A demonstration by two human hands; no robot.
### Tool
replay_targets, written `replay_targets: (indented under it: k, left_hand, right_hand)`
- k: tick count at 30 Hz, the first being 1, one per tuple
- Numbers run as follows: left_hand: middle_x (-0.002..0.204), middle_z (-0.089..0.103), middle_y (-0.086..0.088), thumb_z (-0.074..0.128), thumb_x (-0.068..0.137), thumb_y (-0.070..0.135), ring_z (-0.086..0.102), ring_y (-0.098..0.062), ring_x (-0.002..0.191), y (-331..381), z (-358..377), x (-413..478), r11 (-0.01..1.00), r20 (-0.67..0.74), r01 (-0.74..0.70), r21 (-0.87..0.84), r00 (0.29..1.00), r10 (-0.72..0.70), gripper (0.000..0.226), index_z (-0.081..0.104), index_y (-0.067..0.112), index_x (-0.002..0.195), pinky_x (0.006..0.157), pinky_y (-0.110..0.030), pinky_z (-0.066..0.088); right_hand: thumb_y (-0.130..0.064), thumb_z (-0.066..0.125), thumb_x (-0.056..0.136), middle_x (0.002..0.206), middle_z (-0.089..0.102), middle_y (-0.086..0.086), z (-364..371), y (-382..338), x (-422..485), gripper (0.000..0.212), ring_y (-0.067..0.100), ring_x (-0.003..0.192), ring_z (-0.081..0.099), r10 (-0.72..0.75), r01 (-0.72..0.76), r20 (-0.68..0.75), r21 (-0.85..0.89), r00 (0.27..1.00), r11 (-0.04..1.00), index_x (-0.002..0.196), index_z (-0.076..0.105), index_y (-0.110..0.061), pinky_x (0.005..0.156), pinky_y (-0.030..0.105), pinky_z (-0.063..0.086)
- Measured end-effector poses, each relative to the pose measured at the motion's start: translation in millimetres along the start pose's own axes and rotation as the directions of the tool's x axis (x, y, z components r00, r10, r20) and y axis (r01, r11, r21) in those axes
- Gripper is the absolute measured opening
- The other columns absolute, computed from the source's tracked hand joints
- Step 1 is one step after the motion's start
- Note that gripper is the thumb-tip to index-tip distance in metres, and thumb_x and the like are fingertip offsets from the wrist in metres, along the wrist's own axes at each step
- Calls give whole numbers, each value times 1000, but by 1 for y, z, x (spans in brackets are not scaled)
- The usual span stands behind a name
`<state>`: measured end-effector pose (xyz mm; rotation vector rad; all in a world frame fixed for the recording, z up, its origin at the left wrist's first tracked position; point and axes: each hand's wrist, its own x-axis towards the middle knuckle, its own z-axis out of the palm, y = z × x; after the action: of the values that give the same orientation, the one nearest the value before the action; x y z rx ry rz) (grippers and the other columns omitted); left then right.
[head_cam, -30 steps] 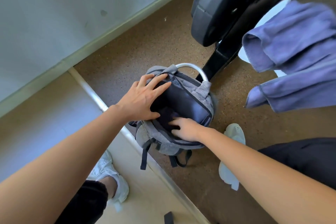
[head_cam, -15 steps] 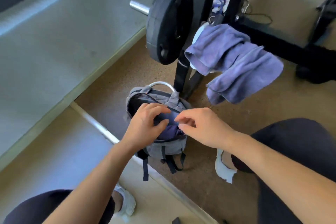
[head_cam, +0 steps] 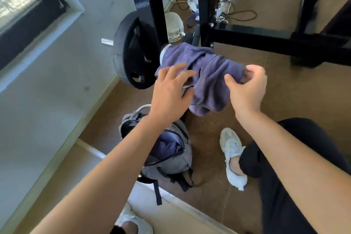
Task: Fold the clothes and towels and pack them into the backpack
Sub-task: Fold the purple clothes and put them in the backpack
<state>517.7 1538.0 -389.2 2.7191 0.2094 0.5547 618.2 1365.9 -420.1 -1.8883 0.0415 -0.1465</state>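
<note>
brown gym floor (head_cam: 281, 99), backpack (head_cam: 171, 164) open; your left hand (head_cam: 169, 93) spreads over the towel (head_cam: 209, 81), your right hand (head_cam: 248, 89) curls at its edge, grip unclear.

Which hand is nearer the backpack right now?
Left. The left hand is at the towel above the backpack; the right hand is at the towel's right end, off to the side.

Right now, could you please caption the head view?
Left hand and right hand reach for purple towel above open backpack.

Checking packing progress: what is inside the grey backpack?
Dark blue fabric shows inside the open backpack. The left forearm covers part of the opening; anything deeper is hidden.
</note>
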Motion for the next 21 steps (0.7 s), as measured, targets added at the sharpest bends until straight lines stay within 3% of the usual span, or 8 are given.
replay_targets:
  k: [3, 5, 7, 9, 13, 17, 19, 21]
  left_hand:
    - [151, 54, -7, 63, 86, 25, 45, -44, 135, 13, 10, 32, 993, 105, -55, 103, 993, 44, 53, 62, 17, 139, 103, -54, 43]
    - [150, 54, -10, 60, 90, 21, 36, -42, 144, 19, 16, 43, 999, 169, 18, 31, 985, -23, 57, 54, 14, 146, 110, -55, 41]
    - [151, 52, -9, 57, 93, 15, 26, -35, 151, 18, 21, 48, 989, 181, 138, -50, 975, -127, 57, 50, 17, 149, 110, -44, 40]
    - [156, 47, -3, 52, 93, 12, 20, -27, 154, 14, 22, 51, 973, 196, 208, -102, 963, -186, 57, 52, 23, 148, 108, -35, 34]
    - [157, 47, 8, 51, 100, 15, 24, -25, 152, 5, 21, 54, 979, 197, 170, -108, 969, -147, 46, 57, 26, 144, 116, -34, 24]
    - [154, 52, 6, 61, 100, 26, 30, -27, 149, 2, 21, 59, 986, 170, 152, -71, 976, -138, 37, 63, 27, 137, 119, -44, 28]
    - [152, 54, 5, 63, 99, 27, 31, -29, 148, 3, 21, 60, 990, 166, 130, -52, 979, -120, 36, 64, 28, 135, 120, -48, 29]
    - [150, 55, 5, 63, 98, 26, 31, -30, 148, 4, 21, 61, 990, 169, 130, -53, 978, -120, 37, 64, 29, 135, 119, -49, 30]
  right_hand:
    - [-24, 81, 80, 100, 63, -4, -1, 3, 2, 43, 15, 92, 62, 7, -7, 11, 27, 1000, 1000, 114, 62, -8, 89, 36, 54]
    - [-22, 80, 79, 99, 67, -3, -3, 5, -1, 36, 19, 93, 66, -45, 46, -26, 36, 999, 998, 110, 66, -10, 86, 37, 55]
    - [-19, 79, 79, 101, 71, 1, -6, 5, -2, 33, 19, 94, 67, -51, 53, -38, 43, 998, 998, 109, 68, -11, 85, 32, 54]
    - [-19, 80, 79, 93, 73, 2, -8, 7, 1, 29, 21, 86, 70, 29, -27, -23, 59, 999, 998, 105, 69, -12, 84, 35, 56]
    - [-22, 76, 83, 78, 72, 6, -18, 19, 4, 12, 27, 74, 72, 166, -167, 16, 47, 986, 985, 90, 70, -15, 77, 47, 60]
    - [-21, 66, 91, 90, 65, 1, -43, 16, 7, 7, 22, 90, 67, 274, -253, -114, 170, 955, 952, 93, 62, -15, 80, 30, 53]
    - [-19, 60, 96, 91, 62, -4, -54, 8, 3, 5, 11, 85, 62, 223, -190, -146, 209, 964, 959, 97, 59, -15, 76, 17, 49]
    - [-20, 54, 100, 91, 61, -5, -60, 5, -6, 6, 3, 82, 58, 186, -147, -169, 224, 968, 964, 99, 59, -16, 72, 13, 44]
